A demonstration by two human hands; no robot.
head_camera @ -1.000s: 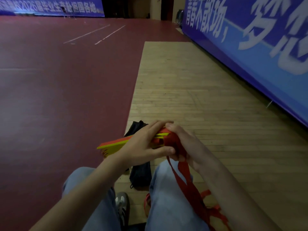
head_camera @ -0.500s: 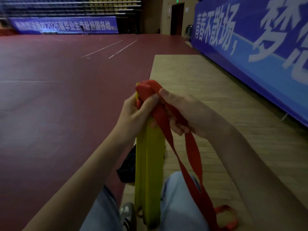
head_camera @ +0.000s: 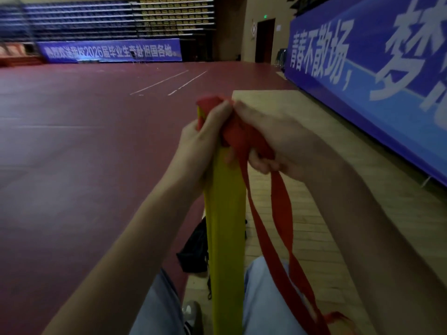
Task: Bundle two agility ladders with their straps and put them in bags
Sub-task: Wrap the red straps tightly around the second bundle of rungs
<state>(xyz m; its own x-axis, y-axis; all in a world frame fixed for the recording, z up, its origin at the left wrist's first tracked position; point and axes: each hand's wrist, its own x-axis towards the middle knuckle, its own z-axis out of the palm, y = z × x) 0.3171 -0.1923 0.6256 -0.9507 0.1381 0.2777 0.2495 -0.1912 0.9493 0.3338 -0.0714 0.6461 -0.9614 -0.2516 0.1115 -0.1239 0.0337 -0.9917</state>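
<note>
Where the ladder is: held upright between the knees, rungs stacked flat, its top in easy reach for wrapping.
Strap: red, wound over the top end; the loose tail hangs to the right, clear of the stack.
Left grip: clenched round the stack's top, thumb pinning the wrap, likely against slipping.
Right grip: pinching the strap, probably to pull it tight.
Bag: black, on the floor behind the ladder, near for packing.

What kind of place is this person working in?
Probably an indoor sports hall: a dark red court floor with white lines, tiered spectator seats at the far end, and a blue banner along the side.
</note>
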